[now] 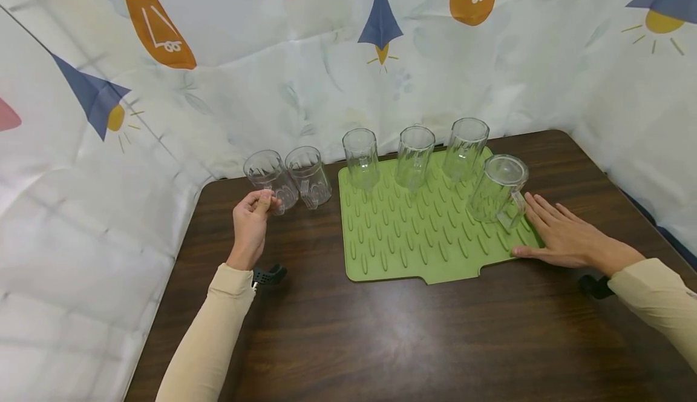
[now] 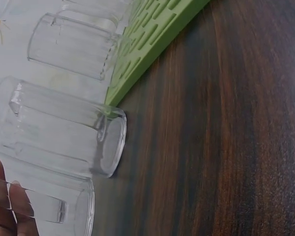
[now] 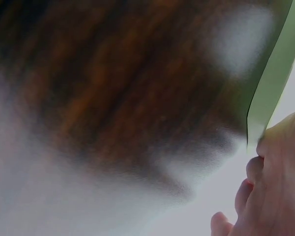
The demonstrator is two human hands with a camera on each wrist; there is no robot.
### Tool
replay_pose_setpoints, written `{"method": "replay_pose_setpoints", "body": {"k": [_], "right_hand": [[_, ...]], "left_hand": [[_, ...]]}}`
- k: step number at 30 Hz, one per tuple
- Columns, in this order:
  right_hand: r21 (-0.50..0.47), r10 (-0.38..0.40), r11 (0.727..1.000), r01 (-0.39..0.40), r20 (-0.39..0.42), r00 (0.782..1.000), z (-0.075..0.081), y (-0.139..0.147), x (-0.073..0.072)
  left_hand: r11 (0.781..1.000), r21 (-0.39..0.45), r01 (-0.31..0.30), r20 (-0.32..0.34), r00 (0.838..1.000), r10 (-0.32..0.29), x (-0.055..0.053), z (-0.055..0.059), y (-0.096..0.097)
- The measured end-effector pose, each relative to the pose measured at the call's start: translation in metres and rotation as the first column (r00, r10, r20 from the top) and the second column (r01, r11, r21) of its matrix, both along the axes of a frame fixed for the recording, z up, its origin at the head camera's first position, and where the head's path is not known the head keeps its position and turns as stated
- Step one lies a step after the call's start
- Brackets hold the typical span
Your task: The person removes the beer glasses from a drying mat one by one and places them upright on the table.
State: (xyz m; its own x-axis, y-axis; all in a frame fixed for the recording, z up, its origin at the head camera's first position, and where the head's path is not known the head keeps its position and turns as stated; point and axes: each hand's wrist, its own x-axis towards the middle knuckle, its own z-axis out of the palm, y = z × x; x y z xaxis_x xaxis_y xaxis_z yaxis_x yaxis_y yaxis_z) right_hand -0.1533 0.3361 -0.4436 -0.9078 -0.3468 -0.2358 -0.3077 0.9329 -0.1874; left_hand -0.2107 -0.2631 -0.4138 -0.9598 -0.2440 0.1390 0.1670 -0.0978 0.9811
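Note:
My left hand [image 1: 251, 223] grips the handle of the leftmost clear glass mug [image 1: 270, 175], its fingers bent round the handle in the left wrist view. Right beside that mug stands a second glass mug [image 1: 309, 175], also on the table. My right hand [image 1: 563, 238] lies with fingers stretched out at the right corner of the green drying mat [image 1: 392, 266], thumb on its front edge. Close to those fingertips, a glass mug [image 1: 492, 193] stands base up on the mat, handle toward the hand.
Along the mat's back edge stand three more glass mugs, the left one [image 1: 362, 157], the middle one [image 1: 415, 157] and the right one [image 1: 465, 148]. A patterned white curtain [image 1: 337, 81] hangs close behind the dark wooden table [image 1: 348, 341] and down both sides.

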Motion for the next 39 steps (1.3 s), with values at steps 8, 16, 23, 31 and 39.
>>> {"method": "replay_pose_setpoints", "body": {"k": [8,16,23,31,39], "right_hand": [[0.006,0.005,1.000,-0.005,-0.011,1.000,0.000,-0.001,0.000],[-0.001,0.004,1.000,-0.004,-0.010,1.000,0.002,-0.002,0.001],[0.003,0.004,1.000,-0.004,-0.017,1.000,0.001,-0.002,0.001],[-0.001,-0.005,1.000,0.005,-0.008,1.000,-0.001,-0.001,0.001],[-0.005,-0.003,1.000,0.003,-0.016,1.000,0.000,0.000,0.002]], "left_hand": [[0.999,-0.044,-0.010,0.033,0.999,0.012,-0.004,-0.007,-0.003],[0.996,-0.094,-0.010,0.055,0.998,0.015,-0.008,-0.011,-0.006],[0.996,-0.093,-0.001,0.063,0.998,0.007,-0.011,-0.013,-0.007],[0.998,-0.056,0.032,0.085,0.996,-0.027,-0.016,-0.013,-0.007],[0.997,-0.031,0.070,0.130,0.989,-0.065,-0.015,-0.010,-0.009]]}}
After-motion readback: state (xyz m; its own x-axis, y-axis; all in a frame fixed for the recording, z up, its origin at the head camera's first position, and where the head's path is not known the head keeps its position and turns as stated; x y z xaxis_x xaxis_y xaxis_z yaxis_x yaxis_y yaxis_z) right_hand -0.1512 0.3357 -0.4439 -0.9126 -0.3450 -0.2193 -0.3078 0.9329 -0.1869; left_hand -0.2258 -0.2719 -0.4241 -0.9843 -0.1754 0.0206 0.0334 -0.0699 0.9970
